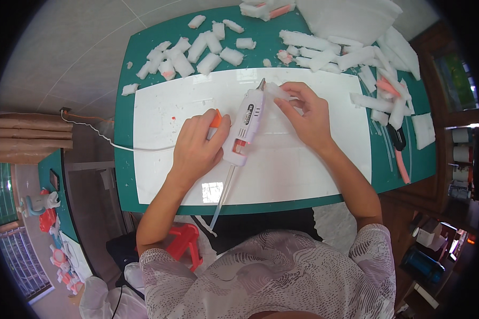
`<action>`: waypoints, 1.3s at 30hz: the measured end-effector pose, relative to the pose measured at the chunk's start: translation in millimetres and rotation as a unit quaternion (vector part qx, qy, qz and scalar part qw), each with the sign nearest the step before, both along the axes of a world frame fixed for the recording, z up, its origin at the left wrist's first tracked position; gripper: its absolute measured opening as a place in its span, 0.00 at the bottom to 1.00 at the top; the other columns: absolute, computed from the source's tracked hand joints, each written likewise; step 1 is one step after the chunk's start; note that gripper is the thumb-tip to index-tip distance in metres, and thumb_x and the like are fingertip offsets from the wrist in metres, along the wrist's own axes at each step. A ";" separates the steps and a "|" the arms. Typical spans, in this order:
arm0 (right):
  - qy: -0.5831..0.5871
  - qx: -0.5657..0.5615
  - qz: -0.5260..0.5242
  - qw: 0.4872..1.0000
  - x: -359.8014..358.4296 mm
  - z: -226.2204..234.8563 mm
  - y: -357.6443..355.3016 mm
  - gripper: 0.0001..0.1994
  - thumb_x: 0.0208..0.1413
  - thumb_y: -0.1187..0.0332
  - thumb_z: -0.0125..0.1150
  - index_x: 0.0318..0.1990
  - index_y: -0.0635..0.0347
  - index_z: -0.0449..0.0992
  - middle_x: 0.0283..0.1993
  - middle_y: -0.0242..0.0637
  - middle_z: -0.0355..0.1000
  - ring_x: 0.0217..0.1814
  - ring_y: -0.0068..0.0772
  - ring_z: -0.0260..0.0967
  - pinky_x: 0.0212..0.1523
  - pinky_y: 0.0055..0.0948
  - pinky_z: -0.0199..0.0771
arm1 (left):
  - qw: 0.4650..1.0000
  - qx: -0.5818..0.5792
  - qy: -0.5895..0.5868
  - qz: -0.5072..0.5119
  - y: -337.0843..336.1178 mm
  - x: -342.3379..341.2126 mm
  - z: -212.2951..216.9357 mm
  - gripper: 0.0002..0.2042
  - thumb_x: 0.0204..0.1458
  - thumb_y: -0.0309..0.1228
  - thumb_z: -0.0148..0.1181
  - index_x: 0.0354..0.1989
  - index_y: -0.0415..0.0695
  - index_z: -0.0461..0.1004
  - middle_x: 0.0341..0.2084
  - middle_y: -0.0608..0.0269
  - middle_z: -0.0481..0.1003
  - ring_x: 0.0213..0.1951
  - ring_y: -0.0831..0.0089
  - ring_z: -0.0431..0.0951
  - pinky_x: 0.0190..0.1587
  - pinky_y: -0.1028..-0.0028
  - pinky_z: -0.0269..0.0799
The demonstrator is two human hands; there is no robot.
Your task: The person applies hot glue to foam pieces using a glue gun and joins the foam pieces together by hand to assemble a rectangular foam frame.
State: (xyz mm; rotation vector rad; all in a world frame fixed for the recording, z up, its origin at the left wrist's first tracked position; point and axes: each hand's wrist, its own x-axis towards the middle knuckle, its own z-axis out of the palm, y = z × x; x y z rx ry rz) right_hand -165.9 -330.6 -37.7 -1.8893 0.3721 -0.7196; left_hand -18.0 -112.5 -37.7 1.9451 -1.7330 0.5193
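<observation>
My left hand (pixel 198 143) is wrapped round the handle of a white hot glue gun (pixel 252 119), near its orange trigger (pixel 216 118). The gun's metal nozzle points away from me, and a clear glue stick (pixel 224 192) sticks out of its rear toward my lap. Between thumb and fingers, my right hand (pixel 310 112) pinches a small white foam piece (pixel 275 91). That piece sits right beside the nozzle; whether they touch I cannot tell. Both hands are above a glossy white board (pixel 303 175).
Short white foam pieces (pixel 197 48) lie at the far left of the green table (pixel 123 178). Longer foam strips (pixel 324 53), some pink, pile up at the far right near a black-handled tool (pixel 397 138). A white cord (pixel 98 133) runs off left. A red stool (pixel 183 244) stands below.
</observation>
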 end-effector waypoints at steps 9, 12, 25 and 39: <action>0.001 0.014 0.000 1.000 -0.3 -0.9 -0.3 0.13 0.58 0.70 0.67 0.49 0.65 0.78 0.48 0.41 0.79 0.49 0.32 0.79 0.49 0.27 0.80 | 1.000 0.004 0.003 -0.005 0.6 -0.6 0.8 0.29 0.30 0.17 0.64 0.50 0.41 0.76 0.47 0.50 0.72 0.38 0.60 0.74 0.39 0.67 0.70; 0.003 0.017 -0.001 1.000 -0.4 -0.4 -0.6 0.14 0.58 0.70 0.67 0.49 0.65 0.78 0.48 0.41 0.79 0.48 0.32 0.79 0.49 0.26 0.80 | 1.000 0.007 0.004 -0.007 0.3 0.3 1.0 0.29 0.30 0.16 0.64 0.49 0.41 0.76 0.47 0.49 0.72 0.38 0.60 0.73 0.39 0.66 0.70; 0.010 0.011 -0.009 1.000 -0.4 -2.3 -2.4 0.13 0.59 0.69 0.66 0.49 0.63 0.78 0.48 0.40 0.79 0.48 0.32 0.78 0.45 0.25 0.80 | 0.998 -0.009 0.063 0.007 -1.2 -5.8 3.6 0.27 0.33 0.15 0.62 0.49 0.39 0.76 0.46 0.51 0.72 0.37 0.58 0.73 0.39 0.66 0.70; 0.007 0.033 0.002 0.999 0.4 -6.7 -1.2 0.12 0.60 0.68 0.66 0.49 0.62 0.77 0.47 0.39 0.79 0.46 0.30 0.77 0.44 0.24 0.79 | 0.996 0.001 0.084 0.004 -2.9 -5.9 0.0 0.25 0.34 0.15 0.62 0.48 0.39 0.76 0.47 0.51 0.71 0.38 0.58 0.72 0.40 0.65 0.69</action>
